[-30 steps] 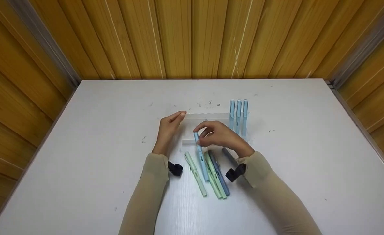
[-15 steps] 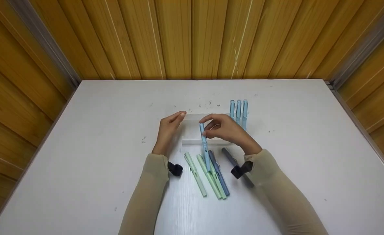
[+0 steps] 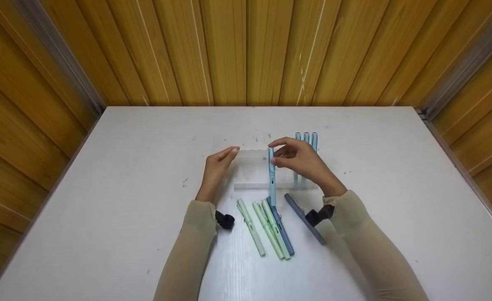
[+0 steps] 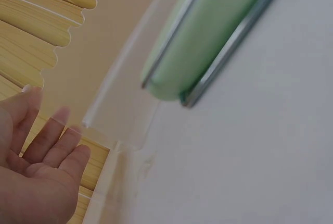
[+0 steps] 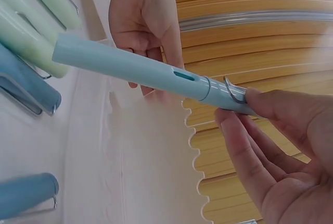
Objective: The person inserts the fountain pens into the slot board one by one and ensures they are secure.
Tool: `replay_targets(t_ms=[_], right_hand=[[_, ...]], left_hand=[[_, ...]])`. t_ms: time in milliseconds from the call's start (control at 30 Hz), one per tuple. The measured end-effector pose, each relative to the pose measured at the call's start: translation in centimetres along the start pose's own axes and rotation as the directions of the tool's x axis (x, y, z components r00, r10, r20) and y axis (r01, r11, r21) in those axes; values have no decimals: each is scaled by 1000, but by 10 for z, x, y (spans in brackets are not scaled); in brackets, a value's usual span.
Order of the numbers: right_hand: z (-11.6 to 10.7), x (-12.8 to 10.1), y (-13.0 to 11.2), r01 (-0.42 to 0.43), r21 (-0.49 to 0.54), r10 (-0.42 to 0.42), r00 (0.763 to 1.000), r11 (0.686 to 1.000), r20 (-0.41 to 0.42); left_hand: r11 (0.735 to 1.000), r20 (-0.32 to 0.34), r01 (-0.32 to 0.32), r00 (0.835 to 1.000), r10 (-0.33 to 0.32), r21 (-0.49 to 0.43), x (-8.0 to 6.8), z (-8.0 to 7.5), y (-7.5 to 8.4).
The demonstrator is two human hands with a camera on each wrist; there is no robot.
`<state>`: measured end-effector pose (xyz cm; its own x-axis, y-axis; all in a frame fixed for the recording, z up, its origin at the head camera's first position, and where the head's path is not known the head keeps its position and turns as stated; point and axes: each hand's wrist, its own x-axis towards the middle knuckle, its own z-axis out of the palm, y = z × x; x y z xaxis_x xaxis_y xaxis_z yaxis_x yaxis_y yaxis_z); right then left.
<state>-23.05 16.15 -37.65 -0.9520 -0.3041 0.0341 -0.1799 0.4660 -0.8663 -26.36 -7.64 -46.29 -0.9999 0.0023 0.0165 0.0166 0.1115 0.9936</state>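
A light blue pen [image 3: 272,179] hangs nearly upright in front of a clear scallop-edged pen stand [image 3: 250,170]. My right hand [image 3: 302,161] pinches this pen by its clip end between thumb and fingers; in the right wrist view its barrel [image 5: 130,71] points away from the hand. At the stand's upper left corner, my left hand [image 3: 217,171] grips the edge, and fingers show through the clear sheet in the left wrist view. Three more light blue pens [image 3: 315,140] stand side by side at the stand's right end, partly hidden by my right hand.
Nearer me on the white table [image 3: 104,209] lie a green pen [image 3: 251,228], two more green pens [image 3: 268,230] side by side, a dark blue pen [image 3: 286,238] and a grey-blue pen [image 3: 302,215]. A wood-patterned wall [image 3: 225,50] closes off the back.
My right hand has moved right and farther from me with the light blue pen, which has turned more upright. The left hand keeps its place on the stand.
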Motion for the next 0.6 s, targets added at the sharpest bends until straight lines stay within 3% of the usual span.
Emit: replay_targets(t_ms=[600], right_hand=[[-28, 1, 6, 43, -103, -57, 988, 994, -145]], left_hand=[[1000, -10, 23, 1000, -23, 17, -1, 1, -1]])
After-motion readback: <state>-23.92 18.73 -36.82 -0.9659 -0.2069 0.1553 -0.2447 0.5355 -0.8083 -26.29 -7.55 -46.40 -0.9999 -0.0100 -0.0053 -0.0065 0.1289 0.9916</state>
